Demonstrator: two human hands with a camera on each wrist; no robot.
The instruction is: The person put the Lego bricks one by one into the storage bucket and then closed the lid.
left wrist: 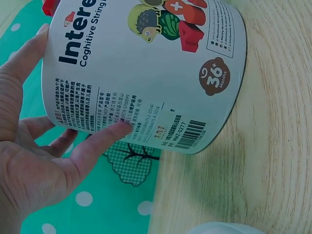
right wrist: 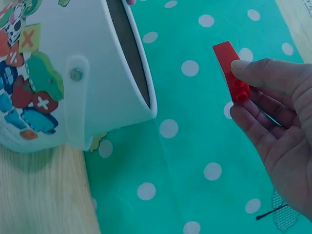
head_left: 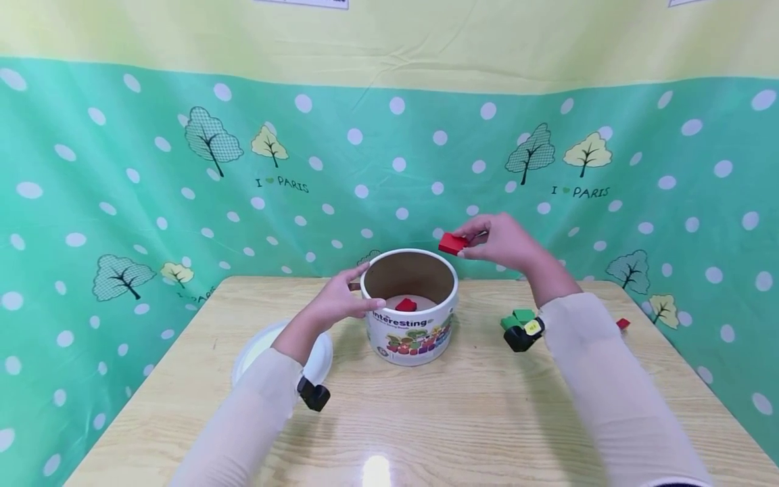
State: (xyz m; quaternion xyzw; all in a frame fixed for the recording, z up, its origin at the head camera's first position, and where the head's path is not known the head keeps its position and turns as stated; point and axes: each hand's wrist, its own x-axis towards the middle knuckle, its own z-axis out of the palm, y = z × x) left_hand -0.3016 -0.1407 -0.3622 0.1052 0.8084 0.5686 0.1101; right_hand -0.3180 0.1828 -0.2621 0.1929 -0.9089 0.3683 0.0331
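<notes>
A white toy bucket (head_left: pixel 389 348) with "Interesting" printed on its side stands upright on the table. My left hand (head_left: pixel 337 297) holds it at its left side, thumb over the rim and the other fingers spread along the outer wall. My right hand (head_left: pixel 502 240) pinches a red toy building brick (right wrist: pixel 225 58) between thumb and fingers, in the air above and right of the rim. The round studs of this brick show in the right wrist view. Inside the bucket, another red brick (head_left: pixel 406 305) lies on the bottom.
Several green bricks (head_left: pixel 517 318) lie on the table, partly behind the right wrist camera. A small red piece (head_left: pixel 623 324) is farther right, beside the sleeve. At left, a round white lid or plate (head_left: pixel 322 355) lies partly under the left forearm. A green dotted curtain (head_left: pixel 395 162) hangs behind.
</notes>
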